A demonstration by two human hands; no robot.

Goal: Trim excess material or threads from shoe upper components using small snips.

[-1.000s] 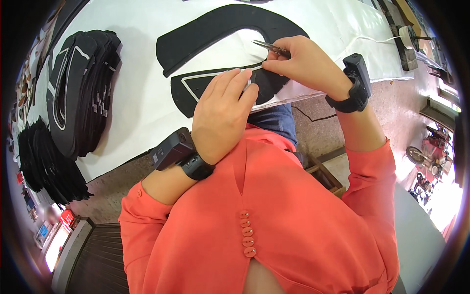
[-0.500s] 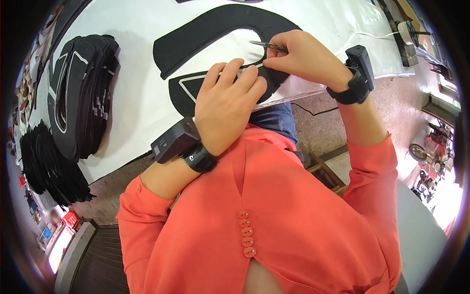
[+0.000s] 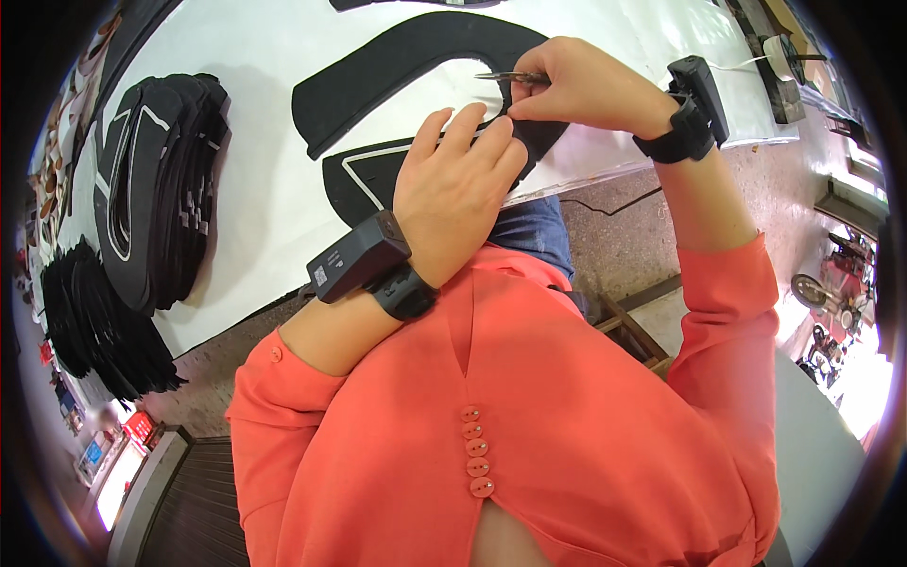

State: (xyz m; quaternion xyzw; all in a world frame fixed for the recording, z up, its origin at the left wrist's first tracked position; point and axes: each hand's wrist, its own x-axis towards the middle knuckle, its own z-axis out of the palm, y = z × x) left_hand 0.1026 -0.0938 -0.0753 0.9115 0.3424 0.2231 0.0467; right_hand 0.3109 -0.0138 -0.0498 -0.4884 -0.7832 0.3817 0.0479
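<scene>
While spread left hand [image 3: 458,194] overlaps strip [image 3: 378,151], right hand [image 3: 586,88] clasps pointed tool [image 3: 507,77]; stack [image 3: 168,194] leftward.

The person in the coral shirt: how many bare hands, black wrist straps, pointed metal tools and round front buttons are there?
Bare hands: 2
Black wrist straps: 2
Pointed metal tool: 1
Round coral front buttons: 5
Total: 10

White-covered table [image 3: 255,170], curved black piece [image 3: 378,90] (white-lined), black stack [image 3: 156,198] leftward

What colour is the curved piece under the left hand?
Black piece, white strip on it; head view.
</scene>
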